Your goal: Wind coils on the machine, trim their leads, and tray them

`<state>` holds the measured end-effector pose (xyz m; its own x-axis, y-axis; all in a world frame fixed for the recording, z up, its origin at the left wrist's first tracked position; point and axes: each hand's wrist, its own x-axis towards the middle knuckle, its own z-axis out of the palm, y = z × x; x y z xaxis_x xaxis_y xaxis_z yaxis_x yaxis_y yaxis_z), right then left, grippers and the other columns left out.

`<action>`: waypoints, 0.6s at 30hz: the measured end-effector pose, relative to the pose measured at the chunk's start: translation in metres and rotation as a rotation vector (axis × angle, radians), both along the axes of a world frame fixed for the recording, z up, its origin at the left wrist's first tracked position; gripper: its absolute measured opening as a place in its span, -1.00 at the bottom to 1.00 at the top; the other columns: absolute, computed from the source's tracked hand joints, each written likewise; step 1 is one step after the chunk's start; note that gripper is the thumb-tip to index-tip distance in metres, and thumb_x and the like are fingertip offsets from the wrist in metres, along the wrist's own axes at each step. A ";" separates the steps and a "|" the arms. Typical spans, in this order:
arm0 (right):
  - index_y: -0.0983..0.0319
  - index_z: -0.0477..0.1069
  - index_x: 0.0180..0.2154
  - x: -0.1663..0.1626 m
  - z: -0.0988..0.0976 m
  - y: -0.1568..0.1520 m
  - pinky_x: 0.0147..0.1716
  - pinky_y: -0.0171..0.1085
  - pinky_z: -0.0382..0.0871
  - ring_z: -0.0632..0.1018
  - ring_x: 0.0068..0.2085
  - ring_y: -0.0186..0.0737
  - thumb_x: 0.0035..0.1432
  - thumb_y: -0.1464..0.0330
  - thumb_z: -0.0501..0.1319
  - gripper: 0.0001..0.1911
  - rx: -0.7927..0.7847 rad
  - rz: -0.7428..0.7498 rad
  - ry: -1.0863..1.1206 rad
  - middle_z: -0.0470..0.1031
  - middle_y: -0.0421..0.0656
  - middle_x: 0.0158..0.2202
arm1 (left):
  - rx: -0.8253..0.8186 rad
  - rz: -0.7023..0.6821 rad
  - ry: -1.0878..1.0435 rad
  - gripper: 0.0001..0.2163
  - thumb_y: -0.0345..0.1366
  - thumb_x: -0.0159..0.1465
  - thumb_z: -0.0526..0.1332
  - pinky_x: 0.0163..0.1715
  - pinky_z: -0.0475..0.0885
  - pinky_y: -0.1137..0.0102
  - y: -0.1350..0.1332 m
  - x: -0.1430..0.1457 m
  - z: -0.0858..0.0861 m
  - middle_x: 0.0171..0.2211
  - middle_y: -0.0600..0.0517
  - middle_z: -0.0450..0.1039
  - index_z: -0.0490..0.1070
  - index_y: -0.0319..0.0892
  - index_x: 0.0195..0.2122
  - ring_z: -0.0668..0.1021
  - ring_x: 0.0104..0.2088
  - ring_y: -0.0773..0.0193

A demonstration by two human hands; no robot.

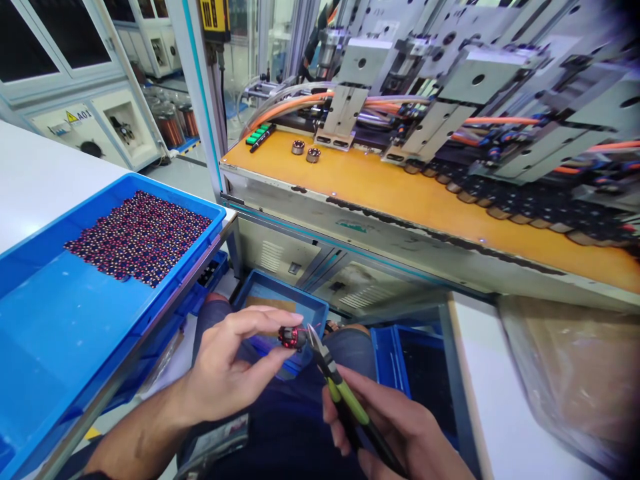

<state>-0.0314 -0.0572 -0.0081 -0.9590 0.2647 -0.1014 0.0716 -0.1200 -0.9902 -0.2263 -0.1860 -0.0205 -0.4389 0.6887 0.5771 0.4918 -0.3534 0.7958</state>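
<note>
Between the thumb and fingertips of my left hand (233, 363) is a small motor armature (289, 338), dark with red copper windings. My right hand (395, 427) is wrapped round the green-and-black handles of a pair of cutting pliers (345, 397). The metal jaws of the pliers point up and left, close beside the right end of the armature. A thin red wire end sticks out near the jaw tips. Whether the jaws touch the wire, I cannot tell.
A blue tray (30, 260) on the left holds many similar wound parts (143, 233). Below my hands sits another blue bin (320, 310). An orange-topped machine bench (350, 180) runs across the front, bearing metal fixtures and two loose parts (305, 151). Plastic-wrapped cardboard (575, 373) lies at right.
</note>
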 end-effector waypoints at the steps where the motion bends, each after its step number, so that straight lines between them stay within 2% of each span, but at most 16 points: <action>1: -0.14 0.27 0.20 0.001 -0.002 -0.001 -0.32 -0.34 0.45 0.53 -0.33 -0.35 0.09 0.62 0.16 -0.26 0.013 -0.008 -0.004 0.50 -0.17 -0.19 | -0.005 0.002 -0.002 -0.48 -0.66 0.09 0.33 0.05 0.49 0.17 0.000 0.000 0.000 -0.08 -0.09 0.58 0.27 -0.10 0.00 0.62 -0.05 0.13; 6: 0.02 0.38 0.15 0.000 -0.005 -0.001 -0.36 -0.34 0.48 0.53 -0.32 -0.29 0.03 0.58 0.19 -0.35 0.099 -0.099 -0.081 0.50 -0.14 -0.26 | -0.010 0.004 -0.005 -0.50 -0.66 0.09 0.34 0.02 0.52 0.21 0.000 0.000 0.001 -0.11 -0.09 0.58 0.29 -0.11 -0.01 0.62 -0.08 0.14; 12: 0.15 0.35 0.19 -0.007 0.005 0.007 -0.21 -0.26 0.53 0.56 -0.28 -0.25 0.15 0.50 0.15 -0.45 0.137 -0.081 -0.107 0.52 -0.07 -0.19 | -0.003 -0.016 -0.179 -0.53 -0.66 0.10 0.32 -0.04 0.55 0.34 0.001 0.000 0.001 -0.08 -0.03 0.58 0.32 -0.08 -0.03 0.62 -0.07 0.22; 14: 0.21 0.36 0.17 -0.011 0.007 0.012 -0.18 -0.25 0.53 0.57 -0.29 -0.24 0.16 0.47 0.15 -0.48 0.282 -0.083 -0.120 0.53 -0.08 -0.26 | -0.011 -0.042 -0.354 -0.55 -0.65 0.11 0.33 -0.07 0.55 0.41 0.001 -0.001 -0.001 -0.06 -0.01 0.58 0.34 -0.07 -0.06 0.63 -0.10 0.28; 15: 0.24 0.37 0.17 -0.014 0.008 0.018 -0.16 -0.24 0.52 0.57 -0.28 -0.23 0.16 0.46 0.15 -0.49 0.404 -0.087 -0.116 0.54 -0.08 -0.28 | -0.021 -0.070 -0.470 -0.58 -0.63 0.11 0.34 -0.10 0.55 0.44 0.002 -0.002 -0.003 -0.07 0.00 0.58 0.35 -0.07 -0.08 0.63 -0.12 0.31; 18: 0.28 0.36 0.17 -0.036 0.016 0.056 -0.01 -0.16 0.46 0.58 -0.12 -0.09 0.11 0.45 0.16 -0.45 0.879 -0.196 -0.007 0.55 -0.02 -0.13 | -0.093 -0.194 -0.841 -0.65 -0.50 0.11 0.41 -0.16 0.55 0.48 0.003 -0.009 -0.009 -0.11 -0.06 0.62 0.41 -0.12 -0.11 0.65 -0.18 0.32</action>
<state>-0.0671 -0.0016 0.0079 -0.8887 0.4080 0.2090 0.1360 0.6701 -0.7297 -0.2350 -0.1833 -0.0298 -0.5642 0.8240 0.0513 -0.3349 -0.2852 0.8981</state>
